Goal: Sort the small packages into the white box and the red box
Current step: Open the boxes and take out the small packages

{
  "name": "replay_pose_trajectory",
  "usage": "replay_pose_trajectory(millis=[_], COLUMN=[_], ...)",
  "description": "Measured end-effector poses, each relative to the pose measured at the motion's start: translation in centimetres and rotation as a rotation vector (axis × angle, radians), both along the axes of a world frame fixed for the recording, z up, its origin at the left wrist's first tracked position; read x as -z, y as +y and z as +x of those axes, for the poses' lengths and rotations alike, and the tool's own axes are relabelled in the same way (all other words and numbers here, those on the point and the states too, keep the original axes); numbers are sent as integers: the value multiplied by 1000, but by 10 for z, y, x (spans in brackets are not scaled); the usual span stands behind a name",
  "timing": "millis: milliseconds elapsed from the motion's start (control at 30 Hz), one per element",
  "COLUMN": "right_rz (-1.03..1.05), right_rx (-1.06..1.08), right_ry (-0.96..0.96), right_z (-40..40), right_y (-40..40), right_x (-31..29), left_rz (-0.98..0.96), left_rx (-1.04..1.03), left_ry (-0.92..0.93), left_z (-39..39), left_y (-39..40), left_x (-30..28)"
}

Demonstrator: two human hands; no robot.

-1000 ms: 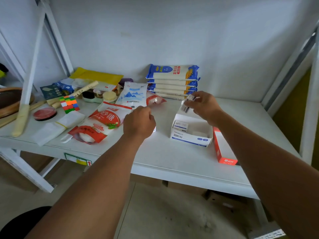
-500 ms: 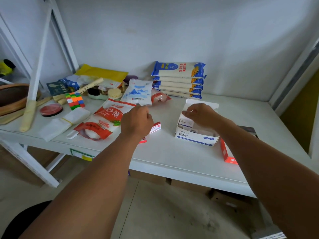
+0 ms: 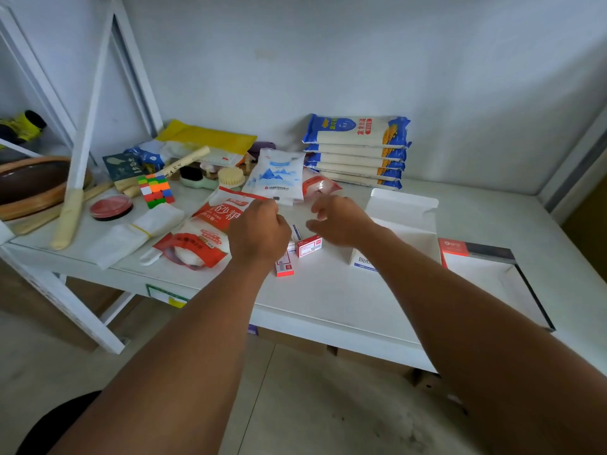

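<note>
Two small red-and-white packages lie on the table, one [image 3: 308, 246] between my hands and one [image 3: 284, 267] nearer the front edge; a small blue-and-white package [image 3: 296, 231] is partly hidden between them. My left hand [image 3: 259, 234] hovers just left of them with its fingers curled down, and its palm is hidden. My right hand [image 3: 338, 220] hangs above them, fingers apart and holding nothing. The white box [image 3: 407, 229] stands to the right with its lid up. Right of that sits the red box [image 3: 455, 247], a shallow open tray.
Red sugar bags [image 3: 210, 231], a white pouch with blue mountains [image 3: 277, 175] and stacked noodle packs [image 3: 356, 152] lie behind the hands. A colour cube [image 3: 155, 190], a red round tin [image 3: 111, 206], brushes and a white shelf strut [image 3: 83, 126] crowd the left.
My right hand left the white box, where it carried a small package, and moved left to the loose packages. My left hand stayed over them.
</note>
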State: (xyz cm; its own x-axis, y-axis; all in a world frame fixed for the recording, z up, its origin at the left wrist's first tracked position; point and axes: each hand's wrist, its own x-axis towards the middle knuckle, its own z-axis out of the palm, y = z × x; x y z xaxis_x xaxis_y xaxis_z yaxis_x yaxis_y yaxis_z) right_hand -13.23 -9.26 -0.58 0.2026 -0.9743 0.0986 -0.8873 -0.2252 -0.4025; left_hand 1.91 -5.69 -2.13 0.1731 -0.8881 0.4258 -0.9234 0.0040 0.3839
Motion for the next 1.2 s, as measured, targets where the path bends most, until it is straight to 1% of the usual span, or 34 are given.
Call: replay_pose_trajectory(millis=[100,200,300,367,433,533,633,667,733,833,1000,1200], right_rz=[76,178,261,253,199,90,42,24,-10,23,-37,-2], right_rx=[-64,-136,-163,-166,-178,-133,5,38,85,204,388,240], right_ry=[35,112,125,108,87,-28,-273,-323,-339,-381,-272,-151], right_z=[24,43,51,52,51,42,25,17,-7,-54,-135,-145], right_y=[-4,-8,-13,-14,-13,-9,-3,0,4,9,32,38], right_x=[4,11,17,17,16,10,-4,-9,-19,-27,-28,-8], left_rz=[-5,10,19,20,8,-7,-11,-13,-12,-2,0,6], left_rx=[-25,-38,-34,-24,-16,-8,20,31,46,65,122,139], left_ry=[22,37,40,41,47,51,50,48,42,36,12,13], left_z=[6,11,15,17,17,13,3,-1,-11,-26,-66,-66], left_y=[-3,-6,-8,-8,-8,-8,-6,-5,-2,1,12,14], left_x=[2,4,5,6,8,9,5,2,-4,-11,-18,-12])
